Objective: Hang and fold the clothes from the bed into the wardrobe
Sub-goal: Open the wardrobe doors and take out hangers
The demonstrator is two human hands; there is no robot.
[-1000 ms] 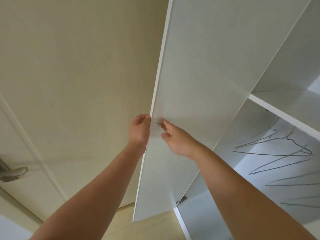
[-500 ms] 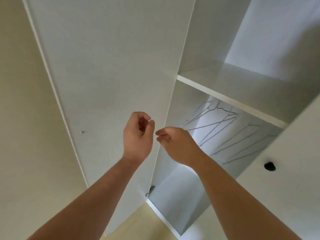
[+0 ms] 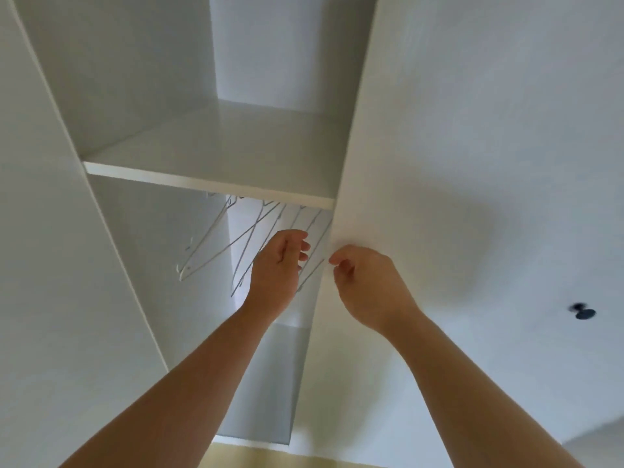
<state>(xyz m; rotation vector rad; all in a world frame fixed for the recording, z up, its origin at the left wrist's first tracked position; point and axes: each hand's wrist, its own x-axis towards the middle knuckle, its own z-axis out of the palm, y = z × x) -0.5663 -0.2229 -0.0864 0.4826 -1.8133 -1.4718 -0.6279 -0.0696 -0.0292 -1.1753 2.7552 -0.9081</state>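
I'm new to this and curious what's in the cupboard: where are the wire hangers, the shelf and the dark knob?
wire hangers (image 3: pixel 216 255): head view, on a slanting wire of one hanger.
shelf (image 3: pixel 219 143): head view, on its bare top surface.
dark knob (image 3: pixel 584 312): head view, on the knob's round head.

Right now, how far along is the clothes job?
Done: the white wardrobe's left door stands open. In hand: nothing; the left hand hovers by the bare wire hangers, the right hand at the edge of the shut right door. Left: everything; no clothes hang there or lie on the white shelf.
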